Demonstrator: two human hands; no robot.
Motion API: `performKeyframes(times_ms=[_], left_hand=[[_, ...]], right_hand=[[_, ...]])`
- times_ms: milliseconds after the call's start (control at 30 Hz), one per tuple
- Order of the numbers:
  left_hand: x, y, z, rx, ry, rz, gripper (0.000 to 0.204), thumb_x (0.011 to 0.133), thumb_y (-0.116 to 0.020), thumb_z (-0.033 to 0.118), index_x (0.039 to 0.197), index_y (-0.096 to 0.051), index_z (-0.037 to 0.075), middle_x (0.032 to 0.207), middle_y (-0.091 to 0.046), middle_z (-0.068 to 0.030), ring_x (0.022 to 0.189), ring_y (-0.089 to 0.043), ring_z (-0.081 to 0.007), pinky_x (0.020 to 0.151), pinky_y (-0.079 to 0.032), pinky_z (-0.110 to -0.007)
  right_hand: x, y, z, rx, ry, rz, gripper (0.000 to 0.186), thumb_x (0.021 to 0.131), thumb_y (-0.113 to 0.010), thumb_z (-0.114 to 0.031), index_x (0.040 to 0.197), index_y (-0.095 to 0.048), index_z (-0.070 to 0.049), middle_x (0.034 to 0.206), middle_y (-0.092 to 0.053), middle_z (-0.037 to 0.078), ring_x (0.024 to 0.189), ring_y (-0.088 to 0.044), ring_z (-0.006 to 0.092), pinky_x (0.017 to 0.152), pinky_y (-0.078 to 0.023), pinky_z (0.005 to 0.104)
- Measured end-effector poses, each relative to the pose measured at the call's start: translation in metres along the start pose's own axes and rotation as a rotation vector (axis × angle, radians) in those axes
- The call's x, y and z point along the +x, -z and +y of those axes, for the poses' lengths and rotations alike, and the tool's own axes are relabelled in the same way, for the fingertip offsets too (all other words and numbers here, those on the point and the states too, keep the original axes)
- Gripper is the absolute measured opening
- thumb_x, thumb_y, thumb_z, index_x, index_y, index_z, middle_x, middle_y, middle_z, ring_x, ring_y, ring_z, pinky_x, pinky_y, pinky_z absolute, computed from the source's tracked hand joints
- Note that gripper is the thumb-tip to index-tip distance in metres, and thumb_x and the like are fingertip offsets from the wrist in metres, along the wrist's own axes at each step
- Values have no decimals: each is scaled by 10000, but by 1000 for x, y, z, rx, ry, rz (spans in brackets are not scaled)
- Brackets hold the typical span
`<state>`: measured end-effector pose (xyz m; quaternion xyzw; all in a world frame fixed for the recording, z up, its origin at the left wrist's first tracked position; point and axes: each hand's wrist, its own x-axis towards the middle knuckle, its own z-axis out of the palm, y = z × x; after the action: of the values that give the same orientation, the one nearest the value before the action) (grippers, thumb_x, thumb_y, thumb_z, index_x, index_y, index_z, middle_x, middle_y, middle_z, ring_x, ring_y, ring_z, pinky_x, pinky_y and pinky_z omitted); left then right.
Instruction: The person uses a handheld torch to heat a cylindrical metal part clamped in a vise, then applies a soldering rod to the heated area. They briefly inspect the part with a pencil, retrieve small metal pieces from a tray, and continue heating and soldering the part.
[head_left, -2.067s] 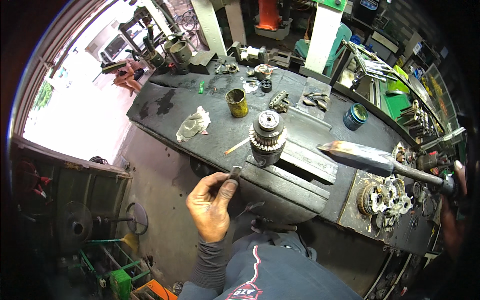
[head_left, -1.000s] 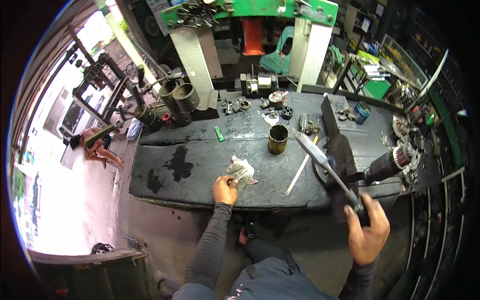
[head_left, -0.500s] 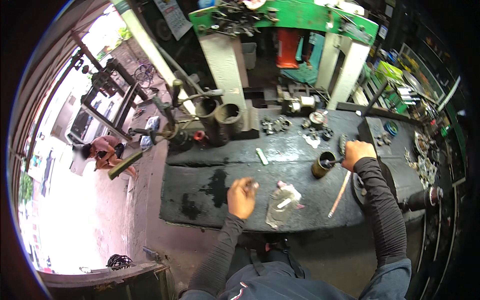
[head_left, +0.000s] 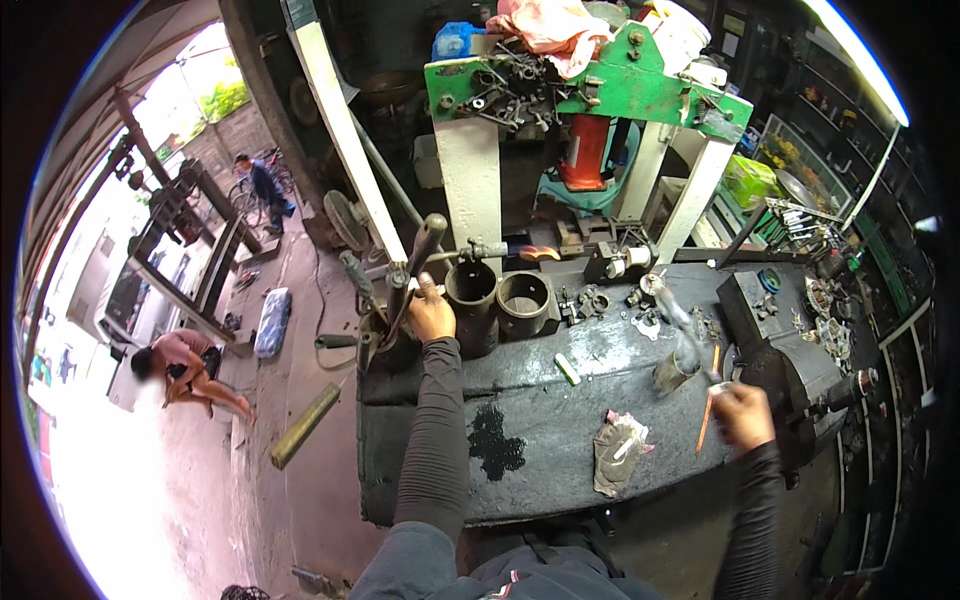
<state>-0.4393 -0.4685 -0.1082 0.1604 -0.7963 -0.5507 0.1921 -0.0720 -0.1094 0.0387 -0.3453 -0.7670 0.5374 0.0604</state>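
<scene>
My left hand (head_left: pixel 432 312) reaches to the back left of the bench, among upright metal tools (head_left: pixel 398 300) in a dark container. Its fingers are curled beside a bar, and what they hold is hidden. To its right stand two dark open metal cylinders (head_left: pixel 524 300). Low over the right of the bench, my right hand (head_left: pixel 743 415) is smeared by motion, closed round the end of a long grey tool (head_left: pixel 688 325), which is also blurred. Behind this hand a small metal cup (head_left: pixel 672 372) is on the bench, close to an orange-brown stick (head_left: pixel 707 415).
A crumpled plastic bag (head_left: pixel 616 455) and a small green-white piece (head_left: pixel 567 368) lie on the dark bench (head_left: pixel 540 480). A green-topped press frame (head_left: pixel 600 88) rises behind, and a vise (head_left: pixel 800 385) stands at right. Two people (head_left: pixel 195 372) are beyond the bench at left.
My left hand has gone from the bench's front to the tools at back left. My right hand has come away from the cup, toward me. The view has shifted, and a second person has appeared.
</scene>
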Motion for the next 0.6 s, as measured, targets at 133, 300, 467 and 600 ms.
performKeyframes(times_ms=[133,300,467,600], left_hand=[[13,-8,11,-76,-167,270,600,1033,-564,430,1445,-514,-3,1315,-643,-268,1204,-611,-450,1006,-454,-515],[4,0,24,47,-293,313,583,1008,-553,107,1548,-351,26,1287,-639,-310,1107,-668,-438,942,-517,-484],[12,-5,26,-123,-220,314,425,1033,-554,114,1444,-501,17,1352,-623,-259,1211,-623,-419,1013,-479,-476],[24,-17,14,-207,-277,404,376,1014,-547,68,1385,-560,9,1307,-657,-240,1166,-651,-410,985,-501,-468]], right_hand=[[-16,-155,-24,518,-138,-174,195,951,-708,-242,891,-591,-98,709,-524,0,512,-458,97,404,-310,262],[-3,-272,-69,775,-194,-251,197,982,-695,-233,922,-584,-82,746,-569,20,553,-502,107,431,-375,262],[3,-306,-78,795,-191,-250,229,993,-693,-263,930,-582,-73,754,-578,19,583,-524,103,453,-415,266],[7,-316,-73,822,-172,-233,252,998,-695,-266,918,-579,-57,759,-585,23,603,-551,110,475,-444,275]])
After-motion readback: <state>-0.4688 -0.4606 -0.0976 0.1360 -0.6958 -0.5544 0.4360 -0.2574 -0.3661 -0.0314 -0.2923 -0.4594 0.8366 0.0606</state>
